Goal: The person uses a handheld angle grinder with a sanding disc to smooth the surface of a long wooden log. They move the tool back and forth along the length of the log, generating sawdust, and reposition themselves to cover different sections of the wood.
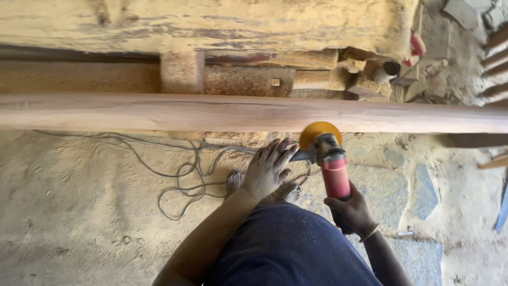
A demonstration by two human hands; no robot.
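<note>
Sawdust-covered ground [79, 212] fills the lower view; a dust-caked machine bed [211, 24] spans the top. A long wooden beam [159, 112] runs horizontally across the whole frame, smooth and reddish-brown, raised above the ground.

Grey power cable [185, 180] lies in loose loops on the ground below the beam, left of the person's sandalled feet [233, 182].

Angle grinder [330, 164] — red body, grey head, yellow-orange disc [319, 133] — is held below the beam's near edge, the disc's upper rim touching or just under that edge; exact contact cannot be told.

Right hand [352, 209] is clenched around the grinder's rear body, a thin bangle at the wrist. Left hand [267, 167] grasps the side handle at the grinder's head — fingers spread and curled over it, dusted with sawdust.

A small metal can [390, 69] sits among the debris beyond the beam, upper right.
</note>
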